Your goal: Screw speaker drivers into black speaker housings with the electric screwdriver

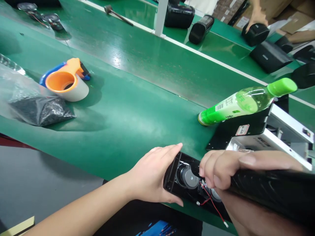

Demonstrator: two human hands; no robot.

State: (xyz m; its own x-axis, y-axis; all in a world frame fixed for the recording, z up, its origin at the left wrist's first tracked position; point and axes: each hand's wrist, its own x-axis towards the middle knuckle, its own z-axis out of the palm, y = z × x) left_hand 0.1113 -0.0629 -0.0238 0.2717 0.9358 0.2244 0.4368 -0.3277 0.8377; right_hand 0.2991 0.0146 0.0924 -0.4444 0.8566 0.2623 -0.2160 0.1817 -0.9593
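My left hand (157, 175) is closed around the left end of a black speaker panel (171, 178), thumb on the near edge and fingers on the far edge. Round silver-grey speaker drivers (190, 178) are set in the panel. Red and black wires (209, 197) with small white plugs hang over its near side. My right hand (221, 167) grips a thick black electric screwdriver (268, 191), its nose pointing left above the drivers. The hand and tool cover the panel's right part, and the tool's tip is hard to make out.
A green-capped bottle (236, 103) leans by a black and white machine (248, 131) on the right. On the left are an orange tape dispenser (66, 82) and a bag of small black parts (41, 109). Beyond, a hammer (118, 14), black speakers (201, 29) and another person's hand (257, 14) show.
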